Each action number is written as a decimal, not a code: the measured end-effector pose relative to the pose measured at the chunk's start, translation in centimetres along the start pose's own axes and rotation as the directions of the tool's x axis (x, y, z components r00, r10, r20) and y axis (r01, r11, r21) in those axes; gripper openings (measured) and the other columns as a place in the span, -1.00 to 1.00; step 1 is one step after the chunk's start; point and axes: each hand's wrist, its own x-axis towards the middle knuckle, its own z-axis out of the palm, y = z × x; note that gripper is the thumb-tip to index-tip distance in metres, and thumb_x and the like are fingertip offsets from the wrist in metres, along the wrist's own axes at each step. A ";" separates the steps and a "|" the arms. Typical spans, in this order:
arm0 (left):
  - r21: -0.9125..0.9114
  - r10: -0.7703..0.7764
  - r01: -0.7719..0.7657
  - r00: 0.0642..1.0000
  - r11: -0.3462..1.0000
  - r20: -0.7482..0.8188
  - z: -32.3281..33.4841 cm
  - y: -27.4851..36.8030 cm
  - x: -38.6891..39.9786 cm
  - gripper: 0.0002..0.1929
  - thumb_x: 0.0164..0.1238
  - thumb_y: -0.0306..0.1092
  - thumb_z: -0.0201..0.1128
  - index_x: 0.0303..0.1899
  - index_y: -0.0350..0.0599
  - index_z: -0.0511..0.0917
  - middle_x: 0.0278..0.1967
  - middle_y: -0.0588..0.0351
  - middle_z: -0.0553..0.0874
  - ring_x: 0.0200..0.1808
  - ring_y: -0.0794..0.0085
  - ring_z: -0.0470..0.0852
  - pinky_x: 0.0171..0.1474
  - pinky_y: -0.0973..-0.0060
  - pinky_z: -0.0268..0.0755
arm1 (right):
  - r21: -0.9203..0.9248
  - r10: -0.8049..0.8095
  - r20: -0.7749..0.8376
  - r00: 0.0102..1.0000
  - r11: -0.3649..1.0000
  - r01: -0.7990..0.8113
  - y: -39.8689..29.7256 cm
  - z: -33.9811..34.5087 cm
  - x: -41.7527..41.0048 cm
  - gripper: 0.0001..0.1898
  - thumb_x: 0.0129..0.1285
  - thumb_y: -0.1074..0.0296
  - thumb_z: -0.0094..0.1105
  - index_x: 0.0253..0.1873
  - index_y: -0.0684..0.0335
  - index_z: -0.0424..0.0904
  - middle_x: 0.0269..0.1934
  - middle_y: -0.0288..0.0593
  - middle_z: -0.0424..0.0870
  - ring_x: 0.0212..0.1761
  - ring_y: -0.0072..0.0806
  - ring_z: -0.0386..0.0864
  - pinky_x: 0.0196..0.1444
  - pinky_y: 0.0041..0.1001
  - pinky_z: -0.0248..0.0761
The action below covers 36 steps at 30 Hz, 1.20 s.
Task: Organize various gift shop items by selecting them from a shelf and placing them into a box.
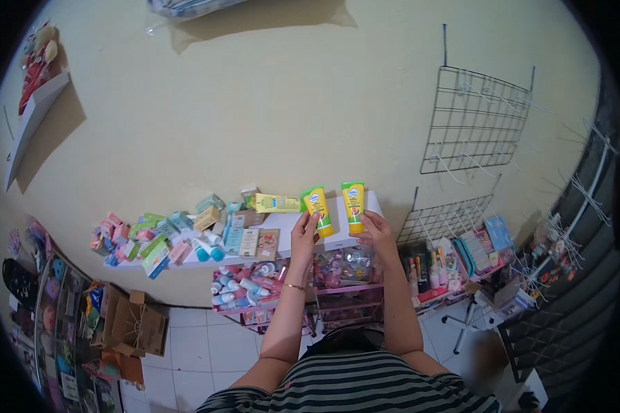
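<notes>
My left hand [305, 236] grips a yellow and green squeeze tube [318, 209] near its yellow cap. A similar tube [353, 204] is held upright by my right hand [377, 232], a small gap away from the first. Both tubes have their printed fronts towards me, caps down, over the right part of a white wall shelf [336, 245]. A pale yellow tube [278, 203] lies on the shelf just left of my left hand. Further left are small cartons [249, 241], white tubes with teal caps [206, 249] and a heap of pink, green and blue packets [150, 235].
Pink trolleys [349, 297] with bottles [253, 285] stand under the shelf. Wire grid racks [475, 121] with hooks hang at right. Open cardboard boxes [139, 325] stand on the tiled floor at left, beside a packed display rack [57, 320]. A person's blurred head [485, 361] shows at lower right.
</notes>
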 end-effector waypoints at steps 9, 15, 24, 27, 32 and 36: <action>-0.073 -0.037 0.054 0.977 0.996 0.209 9.7 -4.0 -1.6 -0.60 0.38 -0.20 0.11 0.15 -0.21 0.39 -0.06 0.18 0.59 -0.08 0.57 0.57 -0.11 0.52 0.51 | -0.033 -0.075 -0.187 0.980 0.997 0.070 -4.1 -9.0 -4.6 -0.58 0.28 0.14 0.12 0.10 0.32 0.42 -0.23 -0.15 0.64 -0.37 -0.44 0.68 -0.45 -0.64 0.50; -0.115 -0.079 0.124 0.940 0.986 0.331 17.0 -7.3 -4.3 -0.58 0.40 -0.23 0.09 0.18 -0.25 0.35 -0.06 0.16 0.59 -0.06 0.56 0.56 -0.10 0.55 0.49 | -0.087 -0.107 -0.361 0.926 0.993 0.081 -7.3 -15.5 -9.2 -0.61 0.30 0.16 0.09 0.08 0.31 0.43 -0.24 -0.15 0.64 -0.34 -0.44 0.68 -0.41 -0.65 0.50; -0.023 -0.217 0.256 0.859 0.966 0.464 26.7 -11.5 -10.3 -0.61 0.39 -0.21 0.10 0.14 -0.23 0.41 -0.09 0.21 0.60 -0.15 0.66 0.56 -0.18 0.70 0.40 | -0.129 -0.161 -0.540 0.826 0.986 0.107 -9.5 -25.0 -16.7 -0.64 0.30 0.16 0.09 0.08 0.27 0.43 -0.25 -0.17 0.64 -0.36 -0.44 0.68 -0.38 -0.62 0.52; -0.067 -0.228 0.319 0.795 0.945 0.562 29.9 -12.7 -12.0 -0.58 0.41 -0.22 0.08 0.18 -0.23 0.35 -0.06 0.20 0.57 -0.09 0.60 0.55 -0.11 0.61 0.45 | -0.145 -0.170 -0.610 0.774 0.984 0.102 -10.5 -27.0 -19.2 -0.64 0.30 0.17 0.10 0.09 0.25 0.43 -0.22 -0.16 0.63 -0.36 -0.44 0.68 -0.39 -0.64 0.50; -0.088 -0.248 0.414 0.688 0.906 0.682 35.5 -15.0 -14.6 -0.60 0.37 -0.21 0.12 0.13 -0.25 0.41 -0.09 0.20 0.60 -0.10 0.65 0.54 -0.12 0.66 0.40 | -0.147 -0.203 -0.700 0.684 0.979 0.139 -11.4 -30.8 -22.8 -0.59 0.29 0.18 0.13 0.13 0.29 0.39 -0.18 -0.18 0.61 -0.37 -0.41 0.68 -0.41 -0.63 0.51; -0.043 -0.213 0.397 0.578 0.917 0.788 39.5 -17.9 -15.8 -0.60 0.39 -0.24 0.10 0.14 -0.27 0.39 -0.08 0.19 0.57 -0.08 0.64 0.53 -0.11 0.64 0.40 | -0.158 -0.218 -0.788 0.576 0.975 0.154 -12.8 -32.7 -25.5 -0.59 0.29 0.19 0.12 0.13 0.29 0.40 -0.17 -0.19 0.61 -0.33 -0.41 0.68 -0.38 -0.64 0.49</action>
